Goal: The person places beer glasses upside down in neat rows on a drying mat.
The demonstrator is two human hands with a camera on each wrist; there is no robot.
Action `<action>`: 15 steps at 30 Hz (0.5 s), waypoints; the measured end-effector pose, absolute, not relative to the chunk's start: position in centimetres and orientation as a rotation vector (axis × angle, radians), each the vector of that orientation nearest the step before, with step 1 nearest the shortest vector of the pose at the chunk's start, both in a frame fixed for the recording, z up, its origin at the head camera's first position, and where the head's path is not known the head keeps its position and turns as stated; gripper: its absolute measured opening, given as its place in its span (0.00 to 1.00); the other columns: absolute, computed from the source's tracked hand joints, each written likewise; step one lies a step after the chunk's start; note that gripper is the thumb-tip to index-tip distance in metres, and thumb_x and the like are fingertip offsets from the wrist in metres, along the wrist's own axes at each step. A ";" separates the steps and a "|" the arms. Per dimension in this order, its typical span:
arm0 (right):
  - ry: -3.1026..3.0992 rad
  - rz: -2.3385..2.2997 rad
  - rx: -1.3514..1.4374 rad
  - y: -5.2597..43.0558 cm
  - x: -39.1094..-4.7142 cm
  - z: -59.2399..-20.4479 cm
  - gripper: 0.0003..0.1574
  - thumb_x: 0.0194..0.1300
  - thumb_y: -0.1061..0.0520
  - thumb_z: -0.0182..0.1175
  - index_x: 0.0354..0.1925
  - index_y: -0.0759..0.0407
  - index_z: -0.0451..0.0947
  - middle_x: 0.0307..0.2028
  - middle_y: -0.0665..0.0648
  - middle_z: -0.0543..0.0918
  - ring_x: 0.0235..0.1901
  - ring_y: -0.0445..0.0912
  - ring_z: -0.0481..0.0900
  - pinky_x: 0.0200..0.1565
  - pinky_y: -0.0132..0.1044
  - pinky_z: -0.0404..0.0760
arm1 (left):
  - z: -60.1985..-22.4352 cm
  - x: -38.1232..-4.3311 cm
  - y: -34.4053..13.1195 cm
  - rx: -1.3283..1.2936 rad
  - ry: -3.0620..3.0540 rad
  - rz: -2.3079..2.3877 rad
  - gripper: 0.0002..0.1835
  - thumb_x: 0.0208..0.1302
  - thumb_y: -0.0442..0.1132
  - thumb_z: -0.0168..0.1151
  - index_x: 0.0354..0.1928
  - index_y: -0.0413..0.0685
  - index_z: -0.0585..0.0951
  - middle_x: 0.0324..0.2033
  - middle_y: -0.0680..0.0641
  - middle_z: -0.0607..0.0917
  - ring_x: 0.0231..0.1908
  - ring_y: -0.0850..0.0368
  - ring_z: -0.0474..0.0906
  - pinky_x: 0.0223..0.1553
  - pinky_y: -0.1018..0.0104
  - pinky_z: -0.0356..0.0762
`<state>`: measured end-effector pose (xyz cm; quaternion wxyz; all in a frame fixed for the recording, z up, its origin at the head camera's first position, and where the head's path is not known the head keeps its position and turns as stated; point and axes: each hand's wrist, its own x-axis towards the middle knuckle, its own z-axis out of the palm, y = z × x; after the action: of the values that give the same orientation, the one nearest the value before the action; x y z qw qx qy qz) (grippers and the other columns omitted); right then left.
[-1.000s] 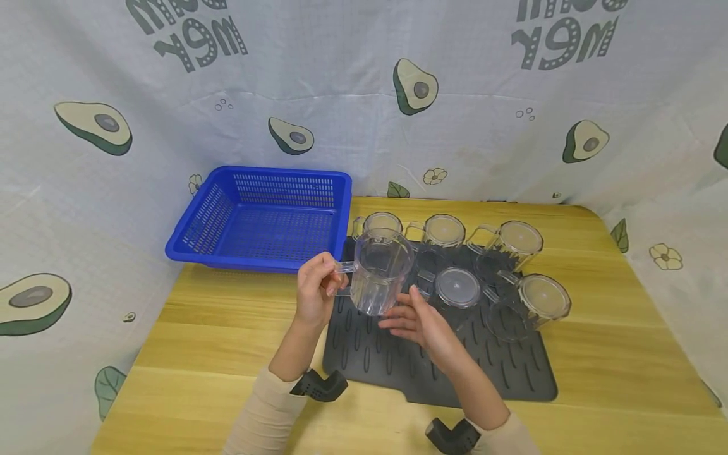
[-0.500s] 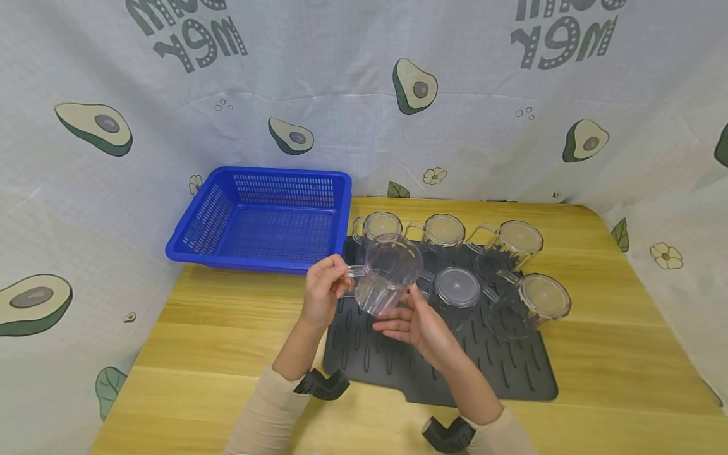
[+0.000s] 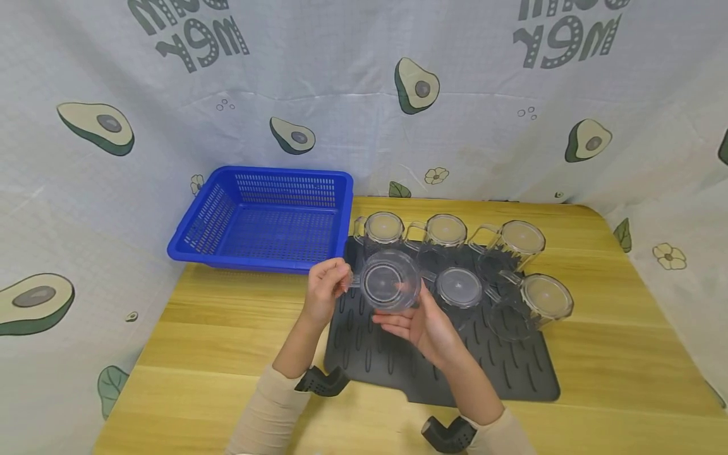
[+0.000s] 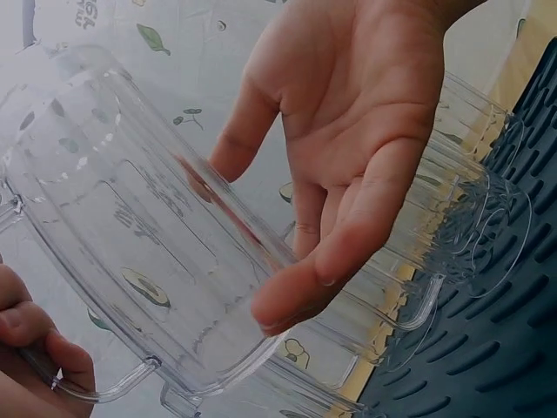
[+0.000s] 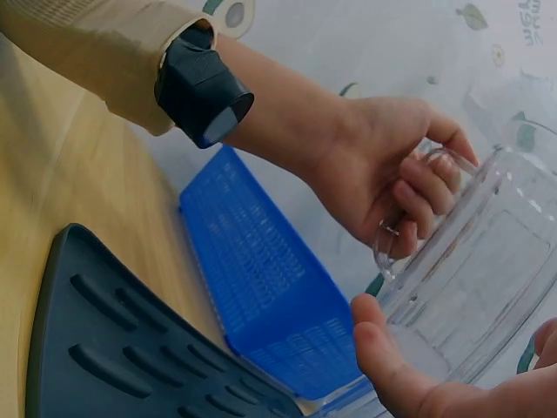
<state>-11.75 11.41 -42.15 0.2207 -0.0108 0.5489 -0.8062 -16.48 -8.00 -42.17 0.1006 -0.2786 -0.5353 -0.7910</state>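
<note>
My left hand point(image 3: 327, 287) grips the handle of a clear plastic mug point(image 3: 391, 278), held above the mat with one round end towards the head camera. In the right wrist view, the left fingers point(image 5: 422, 196) curl through that handle. My right hand point(image 3: 418, 322) touches the mug's lower right side, its fingers mostly straight and its thumb point(image 5: 383, 353) apart from them. In the left wrist view, the right hand point(image 4: 365, 113) spreads beside the mug wall point(image 4: 130, 218). Several clear mugs stand upside down on or by the mat, such as one at the front point(image 3: 458, 288) and one at right point(image 3: 546, 297).
A dark ribbed drying mat point(image 3: 375, 370) lies on the wooden table point(image 3: 227, 328). At the back left stands a blue perforated basket point(image 3: 258, 260) with nothing seen inside. A white avocado-print cloth point(image 3: 352, 57) hangs behind.
The mug in my left hand has tipped until its round end faces the head camera, and has moved slightly right and down. The right hand has come into contact with its side. The standing mugs stay put.
</note>
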 end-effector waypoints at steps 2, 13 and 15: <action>1.512 -2.225 -0.020 11.3 -11.7 -42.0 0.45 0.76 0.33 0.25 0.72 0.66 0.41 0.51 0.65 0.80 0.48 0.49 0.82 0.56 0.47 0.75 | -42.3 -16.5 -8.0 -0.850 -1.589 -2.319 0.19 0.63 0.32 0.44 0.12 0.42 0.59 0.10 0.50 0.59 0.13 0.57 0.51 0.15 0.66 0.45; 1.566 -2.139 -0.090 11.3 -11.9 -41.9 0.50 0.75 0.32 0.24 0.72 0.70 0.32 0.54 0.71 0.76 0.44 0.48 0.84 0.49 0.38 0.79 | -42.0 -16.1 -8.2 -1.031 -1.642 -2.240 0.21 0.62 0.31 0.45 0.11 0.43 0.59 0.08 0.45 0.57 0.10 0.59 0.53 0.11 0.70 0.49; 1.578 -2.121 -0.073 11.4 -11.8 -41.9 0.50 0.76 0.32 0.26 0.73 0.70 0.34 0.56 0.74 0.72 0.41 0.47 0.84 0.49 0.39 0.80 | -42.0 -16.1 -8.1 -1.072 -1.626 -2.224 0.21 0.62 0.31 0.45 0.11 0.43 0.59 0.08 0.45 0.58 0.11 0.57 0.53 0.12 0.71 0.50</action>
<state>-11.83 11.40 -41.89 0.2459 -0.0269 0.5783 -0.7774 -16.10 -8.06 -41.99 0.0925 -0.3611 -0.5475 -0.7492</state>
